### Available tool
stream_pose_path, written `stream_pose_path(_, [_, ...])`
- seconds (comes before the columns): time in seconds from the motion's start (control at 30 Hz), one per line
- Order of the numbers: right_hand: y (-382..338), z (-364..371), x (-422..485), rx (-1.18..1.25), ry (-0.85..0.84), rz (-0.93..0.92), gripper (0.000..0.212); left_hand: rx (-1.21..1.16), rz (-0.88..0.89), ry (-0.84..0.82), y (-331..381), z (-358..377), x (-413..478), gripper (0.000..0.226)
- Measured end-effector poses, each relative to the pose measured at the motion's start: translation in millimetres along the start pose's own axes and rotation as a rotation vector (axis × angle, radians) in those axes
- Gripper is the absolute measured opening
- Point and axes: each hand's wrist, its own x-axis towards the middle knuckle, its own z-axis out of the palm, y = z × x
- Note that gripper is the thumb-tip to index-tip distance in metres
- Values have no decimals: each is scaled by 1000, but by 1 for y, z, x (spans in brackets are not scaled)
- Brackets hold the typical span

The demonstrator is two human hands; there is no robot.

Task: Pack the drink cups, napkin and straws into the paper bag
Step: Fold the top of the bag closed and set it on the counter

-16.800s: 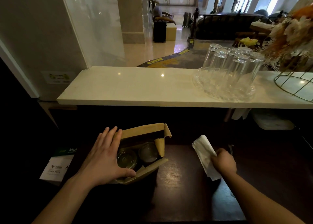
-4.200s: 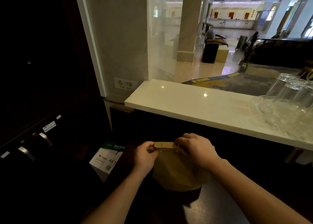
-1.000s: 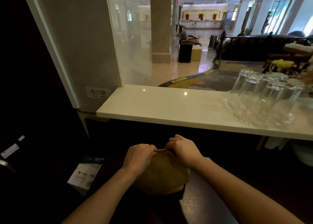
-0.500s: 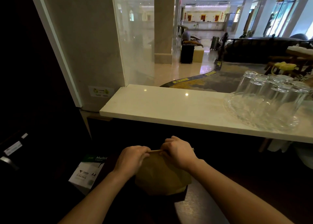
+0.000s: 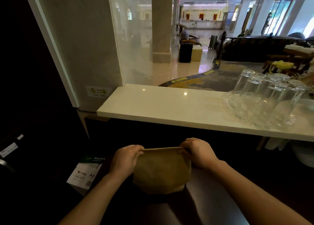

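The paper bag (image 5: 161, 170) is standing upright on the dark counter (image 5: 212, 199), below the front edge of the pale marble ledge (image 5: 169, 109). The left hand (image 5: 124, 160) and right hand (image 5: 198, 152) are each pinching one end of its flattened top, fingers clenched on the paper. Upturned glasses (image 5: 265, 95) are sitting at the ledge's right end.

white counter (image 5: 169, 109) overhanging bag (image 5: 161, 170); glasses (image 5: 265, 99) right

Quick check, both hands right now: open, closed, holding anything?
Left hand: closed, pinching the left end of the paper bag top edge.
Right hand: closed, pinching the right end of that edge.
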Motion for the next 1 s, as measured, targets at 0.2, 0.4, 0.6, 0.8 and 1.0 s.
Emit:
stream_pose_path(0.2, [5, 0, -3, 102, -12, 46, 20, -112, -98, 39, -8, 9, -2, 25])
stream_pose_path(0.4, [11, 2, -7, 310, 27, 63, 33, -71, -210, 133, -15, 13, -6, 16])
stream_pose_path(0.6, [13, 3, -4, 303, 9, 53, 34, -45, -270, 147, -16, 20, -2, 15])
stream_pose_path(0.8, [-9, 2, 11, 145, -15, -55, 34, -57, -244, 88, -27, 17, -5, 24])
stream_pose_path(1.0, [-25, 5, 19, 0, 13, -88, 27, -202, -97, 80, -43, -4, 6, 29])
